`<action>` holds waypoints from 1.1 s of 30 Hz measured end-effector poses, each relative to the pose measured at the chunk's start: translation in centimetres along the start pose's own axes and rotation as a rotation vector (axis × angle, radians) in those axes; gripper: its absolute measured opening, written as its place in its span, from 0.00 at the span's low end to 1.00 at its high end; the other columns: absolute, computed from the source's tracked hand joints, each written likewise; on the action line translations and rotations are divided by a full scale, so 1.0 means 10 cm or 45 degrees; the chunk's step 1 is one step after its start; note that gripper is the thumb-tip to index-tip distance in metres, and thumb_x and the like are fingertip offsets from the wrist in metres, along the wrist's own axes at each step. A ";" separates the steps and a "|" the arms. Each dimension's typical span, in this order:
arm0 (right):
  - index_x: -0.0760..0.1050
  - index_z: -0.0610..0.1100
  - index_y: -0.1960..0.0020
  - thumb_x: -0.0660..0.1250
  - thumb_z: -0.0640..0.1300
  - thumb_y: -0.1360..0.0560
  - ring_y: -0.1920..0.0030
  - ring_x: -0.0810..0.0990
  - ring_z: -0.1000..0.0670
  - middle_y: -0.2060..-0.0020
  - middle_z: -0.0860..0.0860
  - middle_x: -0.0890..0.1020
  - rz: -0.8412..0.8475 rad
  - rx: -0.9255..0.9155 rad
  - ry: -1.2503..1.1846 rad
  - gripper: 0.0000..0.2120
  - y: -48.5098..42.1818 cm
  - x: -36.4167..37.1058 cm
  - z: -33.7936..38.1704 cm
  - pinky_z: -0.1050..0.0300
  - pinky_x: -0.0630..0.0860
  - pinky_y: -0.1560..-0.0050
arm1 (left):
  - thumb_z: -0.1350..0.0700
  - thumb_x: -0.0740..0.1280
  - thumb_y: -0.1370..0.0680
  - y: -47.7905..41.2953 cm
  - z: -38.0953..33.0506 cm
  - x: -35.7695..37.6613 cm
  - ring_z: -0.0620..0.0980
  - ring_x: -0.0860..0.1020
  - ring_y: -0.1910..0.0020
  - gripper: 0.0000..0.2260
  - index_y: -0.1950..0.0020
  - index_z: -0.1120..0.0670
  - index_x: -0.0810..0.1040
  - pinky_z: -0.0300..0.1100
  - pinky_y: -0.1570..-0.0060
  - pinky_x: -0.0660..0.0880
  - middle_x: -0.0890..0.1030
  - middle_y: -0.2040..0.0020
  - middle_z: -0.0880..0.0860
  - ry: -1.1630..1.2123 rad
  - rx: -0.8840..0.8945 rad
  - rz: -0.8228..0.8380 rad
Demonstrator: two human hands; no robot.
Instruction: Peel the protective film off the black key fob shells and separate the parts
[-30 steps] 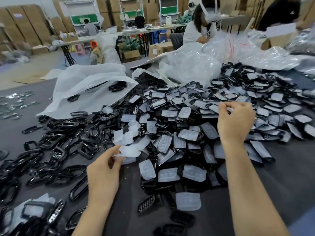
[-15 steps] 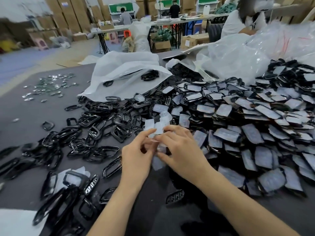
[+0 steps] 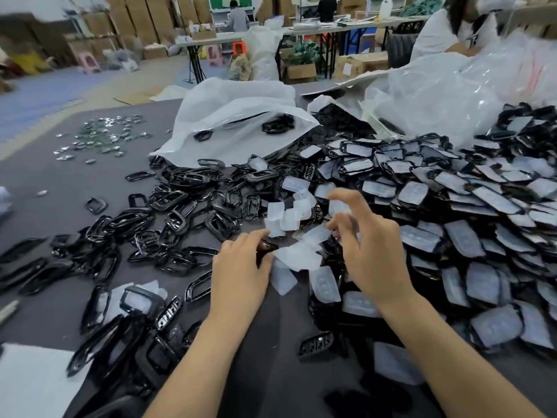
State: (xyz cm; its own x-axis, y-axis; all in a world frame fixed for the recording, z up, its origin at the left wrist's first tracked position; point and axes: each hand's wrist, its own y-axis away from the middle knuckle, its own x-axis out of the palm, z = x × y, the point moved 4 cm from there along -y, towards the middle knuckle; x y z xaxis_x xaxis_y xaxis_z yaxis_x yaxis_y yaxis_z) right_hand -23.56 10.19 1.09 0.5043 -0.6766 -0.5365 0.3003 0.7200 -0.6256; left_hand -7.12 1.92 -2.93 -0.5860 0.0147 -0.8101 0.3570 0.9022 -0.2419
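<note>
The left hand point(image 3: 241, 267) curls its fingers and thumb round a small black shell point(image 3: 266, 246), which shows only as a glossy dark edge at the fingertips. Directly past those fingertips, between the two hands, lies a pale film sheet point(image 3: 298, 255). Whether it is attached to the shell or already free cannot be told.

The right hand point(image 3: 372, 251) is raised with its fingers bent and spread, and it is blurred. A scrap of film point(image 3: 339, 207) sits at its index fingertip, but whether the fingers pinch it is unclear.

Beyond both sets of fingertips is a small heap of loose films point(image 3: 291, 217). Outward of the right knuckles rises the pile of covered shells point(image 3: 452, 212), and outward of the left knuckles lie the bare frames point(image 3: 180, 206) on the dark table point(image 3: 60, 176).

The step appears to be stripping the film from the held shell. It would go best with the left fingers gripping the shell by its rims, clear of the film's edge. The right finger and thumb should lift one corner and pull low and steadily across the face so the film does not tear.
</note>
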 end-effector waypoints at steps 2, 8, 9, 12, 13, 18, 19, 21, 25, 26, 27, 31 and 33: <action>0.78 0.40 0.47 0.63 0.30 0.23 0.63 0.81 0.48 0.64 0.47 0.82 -0.009 -0.008 0.003 0.10 0.01 -0.01 0.01 0.47 0.79 0.63 | 0.51 0.67 0.22 -0.01 -0.01 -0.03 0.54 0.72 0.48 0.16 0.34 0.47 0.75 0.49 0.46 0.69 0.80 0.49 0.48 -0.026 0.005 -0.070; 0.81 0.41 0.61 0.63 0.31 0.28 0.63 0.77 0.57 0.66 0.54 0.80 0.279 0.089 -0.074 0.10 0.03 0.07 0.09 0.62 0.73 0.58 | 0.46 0.67 0.22 0.01 -0.02 -0.10 0.53 0.70 0.49 0.11 0.42 0.46 0.80 0.42 0.53 0.54 0.82 0.55 0.46 -0.069 0.021 -0.314; 0.81 0.43 0.65 0.63 0.34 0.29 0.64 0.75 0.58 0.69 0.57 0.78 0.356 0.085 -0.100 0.10 0.02 0.07 0.15 0.67 0.69 0.60 | 0.45 0.66 0.22 0.02 -0.01 -0.11 0.52 0.69 0.49 0.10 0.43 0.46 0.80 0.42 0.53 0.53 0.82 0.54 0.45 -0.080 0.025 -0.337; 0.81 0.46 0.66 0.63 0.44 0.32 0.61 0.73 0.57 0.72 0.54 0.77 0.824 -0.047 -0.069 0.09 0.11 0.13 0.36 0.64 0.70 0.58 | 0.46 0.65 0.22 0.01 0.02 -0.12 0.51 0.69 0.48 0.10 0.45 0.47 0.80 0.41 0.50 0.54 0.83 0.53 0.45 -0.094 0.004 -0.377; 0.80 0.48 0.65 0.66 0.48 0.31 0.58 0.72 0.57 0.69 0.54 0.78 0.991 -0.115 -0.006 0.07 0.17 0.16 0.41 0.62 0.70 0.55 | 0.47 0.65 0.21 0.01 0.02 -0.12 0.51 0.70 0.48 0.09 0.46 0.48 0.80 0.42 0.50 0.56 0.83 0.53 0.45 -0.072 0.003 -0.390; 0.73 0.51 0.57 0.74 0.62 0.38 0.51 0.59 0.67 0.59 0.56 0.73 1.352 -0.183 0.223 0.19 0.31 0.16 0.44 0.71 0.59 0.51 | 0.58 0.66 0.20 0.00 -0.02 -0.16 0.41 0.76 0.63 0.06 0.50 0.49 0.81 0.35 0.59 0.72 0.79 0.61 0.44 0.762 -0.019 -0.415; 0.73 0.51 0.56 0.74 0.61 0.36 0.51 0.59 0.64 0.59 0.57 0.74 1.364 -0.209 0.259 0.19 0.31 0.17 0.45 0.70 0.58 0.50 | 0.61 0.65 0.20 0.00 -0.05 -0.15 0.41 0.75 0.65 0.09 0.50 0.48 0.81 0.34 0.61 0.72 0.79 0.62 0.43 0.920 -0.050 -0.377; 0.73 0.51 0.55 0.73 0.59 0.33 0.53 0.59 0.59 0.58 0.57 0.75 1.369 -0.267 0.312 0.16 0.33 0.20 0.46 0.65 0.57 0.45 | 0.66 0.64 0.21 0.01 -0.09 -0.10 0.40 0.78 0.64 0.15 0.49 0.47 0.81 0.31 0.61 0.74 0.80 0.60 0.44 1.157 -0.098 -0.311; 0.72 0.50 0.56 0.71 0.55 0.31 0.50 0.61 0.56 0.58 0.57 0.76 1.329 -0.297 0.314 0.11 0.37 0.26 0.49 0.57 0.57 0.38 | 0.69 0.63 0.21 0.00 -0.09 -0.03 0.41 0.81 0.56 0.17 0.54 0.48 0.83 0.34 0.58 0.77 0.85 0.59 0.47 1.417 -0.219 -0.232; 0.72 0.50 0.56 0.71 0.53 0.31 0.50 0.61 0.56 0.58 0.57 0.76 1.326 -0.303 0.311 0.10 0.38 0.28 0.49 0.57 0.57 0.38 | 0.68 0.63 0.21 0.00 -0.08 -0.01 0.42 0.81 0.55 0.17 0.56 0.47 0.84 0.37 0.58 0.78 0.85 0.58 0.48 1.459 -0.263 -0.214; 0.71 0.50 0.57 0.70 0.52 0.30 0.49 0.62 0.56 0.59 0.57 0.76 1.318 -0.310 0.293 0.10 0.39 0.30 0.48 0.57 0.57 0.38 | 0.67 0.64 0.21 0.00 -0.07 0.00 0.43 0.82 0.53 0.17 0.57 0.47 0.85 0.39 0.57 0.78 0.85 0.56 0.48 1.492 -0.304 -0.197; 0.71 0.50 0.62 0.73 0.45 0.30 0.54 0.69 0.60 0.64 0.57 0.77 1.213 -0.157 -0.084 0.10 0.35 0.28 0.53 0.66 0.65 0.51 | 0.65 0.65 0.22 0.00 -0.08 0.03 0.51 0.82 0.52 0.15 0.55 0.48 0.86 0.48 0.53 0.78 0.86 0.52 0.54 1.638 -0.391 -0.137; 0.73 0.47 0.64 0.76 0.40 0.32 0.64 0.73 0.61 0.69 0.58 0.77 0.993 0.097 -0.471 0.11 0.24 0.19 0.48 0.70 0.67 0.60 | 0.66 0.64 0.22 0.00 -0.12 0.04 0.54 0.80 0.54 0.15 0.53 0.49 0.86 0.49 0.51 0.78 0.85 0.52 0.57 1.679 -0.388 -0.098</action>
State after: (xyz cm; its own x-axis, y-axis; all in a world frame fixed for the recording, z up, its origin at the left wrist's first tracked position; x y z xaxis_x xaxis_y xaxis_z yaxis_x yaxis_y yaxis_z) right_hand -17.96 11.37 1.24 0.8160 0.0993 -0.5694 -0.1943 0.9749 -0.1085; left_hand -8.26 2.42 -2.65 -0.9137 0.2035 0.3517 0.2186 0.9758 0.0030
